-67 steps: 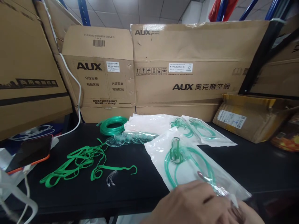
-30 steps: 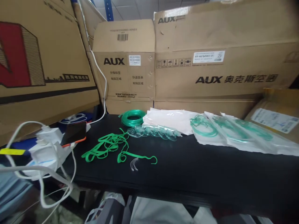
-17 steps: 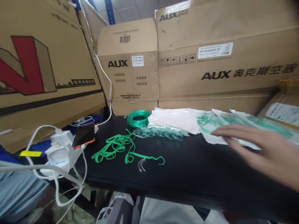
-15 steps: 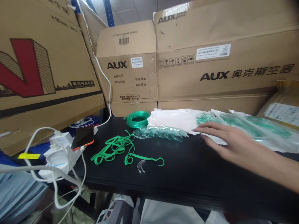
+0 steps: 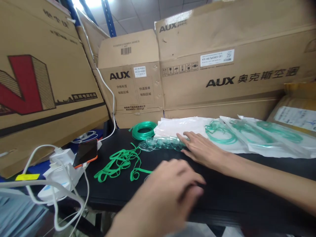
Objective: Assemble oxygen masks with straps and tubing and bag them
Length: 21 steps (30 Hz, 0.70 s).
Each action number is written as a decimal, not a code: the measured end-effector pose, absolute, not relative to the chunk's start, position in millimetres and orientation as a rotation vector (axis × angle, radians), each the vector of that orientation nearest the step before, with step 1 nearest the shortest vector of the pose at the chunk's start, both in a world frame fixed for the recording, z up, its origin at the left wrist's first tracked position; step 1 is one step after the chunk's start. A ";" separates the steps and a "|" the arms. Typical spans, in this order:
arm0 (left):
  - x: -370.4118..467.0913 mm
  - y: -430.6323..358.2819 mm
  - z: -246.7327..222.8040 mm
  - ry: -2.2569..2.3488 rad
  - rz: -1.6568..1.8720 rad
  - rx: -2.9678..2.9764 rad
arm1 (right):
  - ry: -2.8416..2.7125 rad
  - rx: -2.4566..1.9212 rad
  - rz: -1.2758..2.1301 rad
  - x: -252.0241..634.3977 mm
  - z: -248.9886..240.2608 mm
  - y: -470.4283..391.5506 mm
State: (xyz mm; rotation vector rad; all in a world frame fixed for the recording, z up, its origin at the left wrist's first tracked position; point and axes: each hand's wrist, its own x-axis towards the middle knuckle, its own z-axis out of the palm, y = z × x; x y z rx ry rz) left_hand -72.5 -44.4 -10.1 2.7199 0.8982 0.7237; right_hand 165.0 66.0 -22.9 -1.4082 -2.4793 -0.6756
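Observation:
My right hand (image 5: 201,149) reaches in from the right, fingers spread, over the right end of a row of clear plastic oxygen masks (image 5: 158,144). Its fingertips are at the last mask and hide part of it; I cannot tell whether they press on it. Low in front, my left hand (image 5: 170,194) is blurred, its fingers loosely bent and the thumb apart from them, with nothing visible in between. Behind its knuckles lies a tangle of green elastic straps (image 5: 118,164). A coil of green tubing (image 5: 144,130) sits behind the masks.
White sheets or pouches (image 5: 182,126) lie behind the masks. Clear packs (image 5: 251,133) with green tubing stretch to the right on the black table (image 5: 247,187). At left are a phone (image 5: 86,153), white chargers and cables (image 5: 61,164). Large cardboard boxes (image 5: 222,92) line the back.
My right hand has moved left from the white pouches to the masks' right end. My left hand has come into view from below. The view has shifted slightly.

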 end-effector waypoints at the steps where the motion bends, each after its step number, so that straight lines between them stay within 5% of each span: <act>1: -79.0 -30.4 -0.5 1.007 0.728 2.688 | -2.477 -1.419 -0.678 164.6 -21.9 65.1; 7: -100.4 11.2 1.8 1.342 0.509 2.679 | -2.495 -1.449 -0.691 162.0 -18.3 60.4; 21: -197.2 44.8 -9.3 1.906 0.599 2.794 | -2.496 -1.468 -0.705 157.9 -7.7 53.9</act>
